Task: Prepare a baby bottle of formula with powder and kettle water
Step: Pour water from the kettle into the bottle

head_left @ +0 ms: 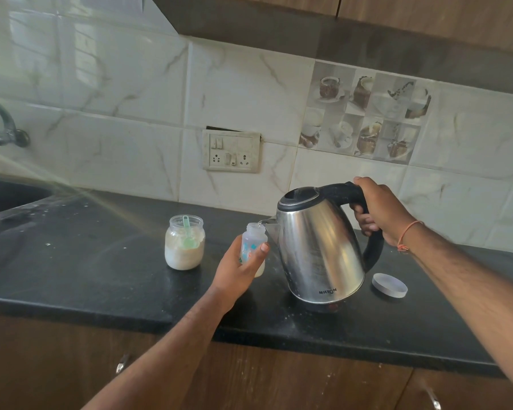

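— Forearms are seen nearest the lens, reaching in over the counter edge (160, 315). How is the baby bottle (253, 247) being held, and where?

— It is clasped around its middle by the left hand (237, 269), fingers and thumb wrapped shut on the printed wall, just above or on the black counter; which of the two cannot be told, as the base is hidden by the hand. Its open neck is set right under the spout of the steel kettle (320, 247), and a thin stream appears to be passing between them.

— How would the bottle be expected to handle?

— Light, thin-walled plastic: easily tipped and likely to warm quickly once hot water is taken in. A hold low on the body, away from the neck, would be judged safest.

— And the kettle?

— Heavy by comparison, and its polished body is presumably hot. It is gripped only by the black handle, on which the right hand (376, 211) is closed, and it is tilted towards the bottle.

— What lies around them?

— An open jar of formula powder (184, 250) with a green scoop (188, 236) inside is placed left of the bottle; a round lid (389, 285) is left right of the kettle.
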Demonstrator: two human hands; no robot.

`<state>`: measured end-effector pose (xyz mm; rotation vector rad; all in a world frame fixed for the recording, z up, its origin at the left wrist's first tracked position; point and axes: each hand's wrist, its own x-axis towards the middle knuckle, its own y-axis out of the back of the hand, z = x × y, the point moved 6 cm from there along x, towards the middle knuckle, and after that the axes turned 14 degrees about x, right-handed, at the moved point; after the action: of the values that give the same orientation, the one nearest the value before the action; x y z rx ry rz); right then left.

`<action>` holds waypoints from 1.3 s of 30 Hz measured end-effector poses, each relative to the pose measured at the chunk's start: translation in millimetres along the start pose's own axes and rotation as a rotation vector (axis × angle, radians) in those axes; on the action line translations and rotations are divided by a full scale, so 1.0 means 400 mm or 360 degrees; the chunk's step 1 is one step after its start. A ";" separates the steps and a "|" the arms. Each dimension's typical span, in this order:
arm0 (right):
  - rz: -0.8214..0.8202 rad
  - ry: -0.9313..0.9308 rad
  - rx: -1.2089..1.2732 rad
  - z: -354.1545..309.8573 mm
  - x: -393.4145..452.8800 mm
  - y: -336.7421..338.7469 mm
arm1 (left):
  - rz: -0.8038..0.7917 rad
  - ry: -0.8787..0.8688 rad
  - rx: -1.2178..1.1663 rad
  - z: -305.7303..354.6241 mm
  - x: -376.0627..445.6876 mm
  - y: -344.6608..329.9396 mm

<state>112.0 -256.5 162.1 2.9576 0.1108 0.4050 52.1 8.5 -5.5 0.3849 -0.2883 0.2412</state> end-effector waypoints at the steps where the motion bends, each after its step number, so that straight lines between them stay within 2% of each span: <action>1: 0.0001 -0.0001 0.0000 -0.001 0.000 -0.001 | -0.0001 0.0000 -0.0007 -0.001 -0.001 0.000; 39: 0.0001 0.0010 -0.0037 -0.016 -0.003 -0.019 | 0.0057 0.0025 0.0015 -0.008 0.002 0.007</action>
<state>108.7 -248.2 166.5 2.9338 0.1052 0.4127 52.8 12.3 -7.2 0.3870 -0.2788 0.2805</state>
